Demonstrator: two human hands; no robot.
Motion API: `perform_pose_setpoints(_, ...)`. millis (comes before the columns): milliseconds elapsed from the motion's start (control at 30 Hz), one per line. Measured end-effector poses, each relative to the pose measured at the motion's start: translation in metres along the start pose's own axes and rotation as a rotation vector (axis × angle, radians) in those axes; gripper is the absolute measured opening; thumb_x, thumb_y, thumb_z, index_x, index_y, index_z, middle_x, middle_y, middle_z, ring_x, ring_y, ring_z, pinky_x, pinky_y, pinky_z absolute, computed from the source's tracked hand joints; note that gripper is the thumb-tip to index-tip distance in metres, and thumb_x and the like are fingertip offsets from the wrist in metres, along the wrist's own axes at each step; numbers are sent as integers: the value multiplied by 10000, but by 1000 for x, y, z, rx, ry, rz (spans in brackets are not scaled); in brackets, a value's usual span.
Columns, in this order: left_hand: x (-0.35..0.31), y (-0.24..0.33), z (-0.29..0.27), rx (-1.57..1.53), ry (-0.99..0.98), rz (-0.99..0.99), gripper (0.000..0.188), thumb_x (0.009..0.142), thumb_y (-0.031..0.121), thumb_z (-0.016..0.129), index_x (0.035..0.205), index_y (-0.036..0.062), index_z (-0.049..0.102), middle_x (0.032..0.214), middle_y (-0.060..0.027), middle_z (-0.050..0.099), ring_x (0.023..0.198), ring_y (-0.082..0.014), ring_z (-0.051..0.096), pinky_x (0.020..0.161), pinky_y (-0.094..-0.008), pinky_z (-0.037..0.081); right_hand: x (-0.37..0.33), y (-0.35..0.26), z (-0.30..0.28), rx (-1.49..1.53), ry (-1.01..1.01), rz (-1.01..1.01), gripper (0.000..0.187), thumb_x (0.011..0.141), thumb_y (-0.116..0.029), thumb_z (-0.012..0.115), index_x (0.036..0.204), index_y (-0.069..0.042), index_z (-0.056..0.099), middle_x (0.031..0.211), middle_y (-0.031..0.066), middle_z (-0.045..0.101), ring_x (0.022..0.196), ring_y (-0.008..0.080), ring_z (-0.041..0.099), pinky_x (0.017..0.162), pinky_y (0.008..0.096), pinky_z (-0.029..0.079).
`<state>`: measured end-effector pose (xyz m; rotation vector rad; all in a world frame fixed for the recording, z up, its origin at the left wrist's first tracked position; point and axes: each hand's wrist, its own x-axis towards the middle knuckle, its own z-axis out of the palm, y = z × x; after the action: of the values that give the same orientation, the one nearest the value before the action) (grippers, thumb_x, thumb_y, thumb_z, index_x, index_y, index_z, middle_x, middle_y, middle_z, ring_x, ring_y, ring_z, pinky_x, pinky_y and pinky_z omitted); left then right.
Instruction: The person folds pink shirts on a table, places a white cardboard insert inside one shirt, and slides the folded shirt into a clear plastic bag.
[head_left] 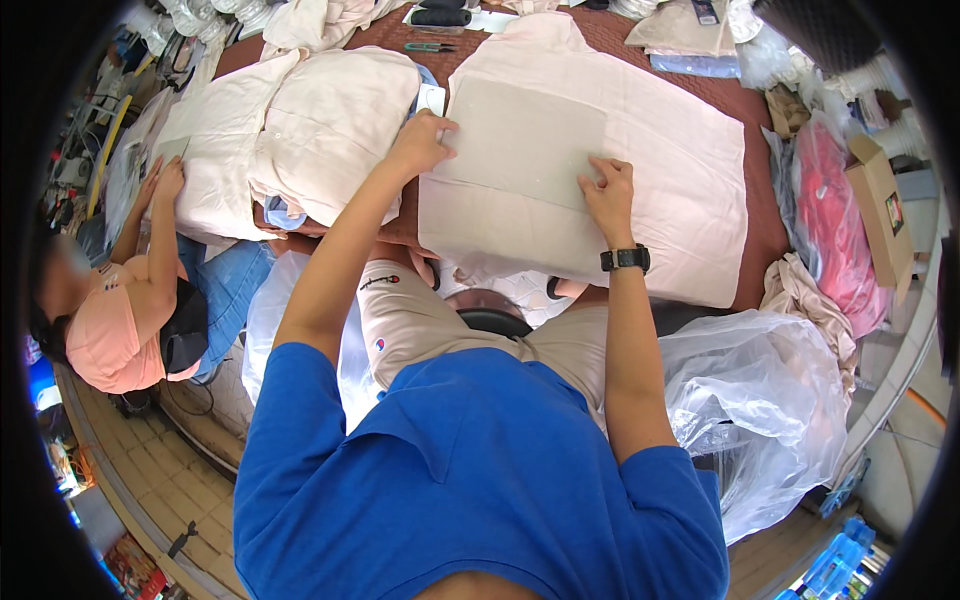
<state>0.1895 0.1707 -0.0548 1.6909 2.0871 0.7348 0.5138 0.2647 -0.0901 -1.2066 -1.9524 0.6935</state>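
Note:
A pale cream shirt [690,190] lies spread face down over the brown-covered table in front of me. On its upper middle rests a flat, grey, slightly see-through rectangular board [525,130]. My left hand [423,145] grips the board's left edge, fingers and thumb bent over it. At the lower right corner my right hand [608,200], with a dark watch on the wrist, holds the board between curled fingers and thumb. Left of my left hand sits a pile of folded cream shirts [335,120], with a white tag [430,99] beside it.
Small thread snips [430,47] and a dark spool [440,17] lie at the far edge. A co-worker [125,320] sits at the left, handling another cream shirt. Clear plastic bags [760,400] bulge at my right; a red bagged garment [835,220] and cardboard box [880,215] stand beyond.

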Motion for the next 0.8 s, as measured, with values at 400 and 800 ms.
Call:
perform_pose_setpoints(400,-3,4,0,-55,-47,-66,488,686,53,817,1160,70,701,1214,-174,579,1110,-349,591,952,-395,482,-2,-3,-3,22,-23,0,389,759,-87,773,1133,-14,692,1132,135,538,796,197,553,721,317,512)
perform_pose_setpoints(800,-7,35,15,107,20,351,482,737,159,803,1201,139,673,1280,-66,539,1151,-300,513,990,-386,445,0,-1,-2,-30,-30,-11,394,742,-88,777,1116,0,694,1140,152,541,828,218,563,744,339,514)
